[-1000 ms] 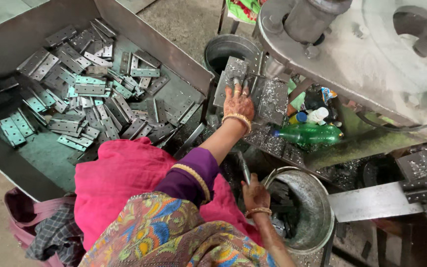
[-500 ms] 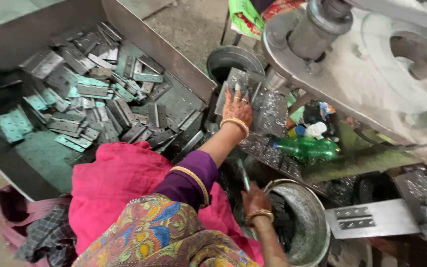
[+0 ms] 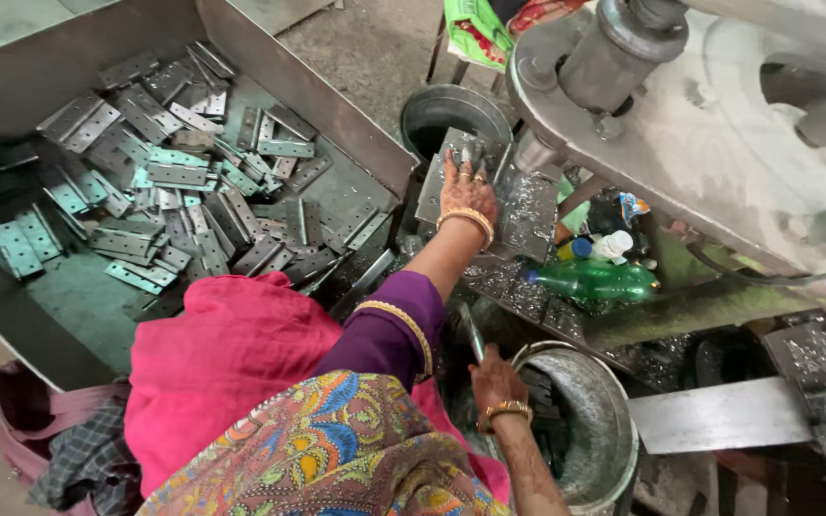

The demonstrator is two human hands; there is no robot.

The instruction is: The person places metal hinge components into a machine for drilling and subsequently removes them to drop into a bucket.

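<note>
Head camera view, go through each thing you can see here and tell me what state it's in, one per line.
Left hand: flat on a metal plate, fingers spread.
Right hand: gripping a thin metal piece, at the bucket rim.
Metal bucket: open, dark parts inside.
Bin: open, holding loose flat hinges.
Green bottle: lying on its side.
Dark round pail: open; contents unclear.

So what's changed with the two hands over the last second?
Very little. The left hand lies flat on the metal plate under the press, as before. The right hand holds a flat metal piece over the steel bucket, as before. The hinges in the tray lie unchanged; only the camera shifted slightly.
</note>
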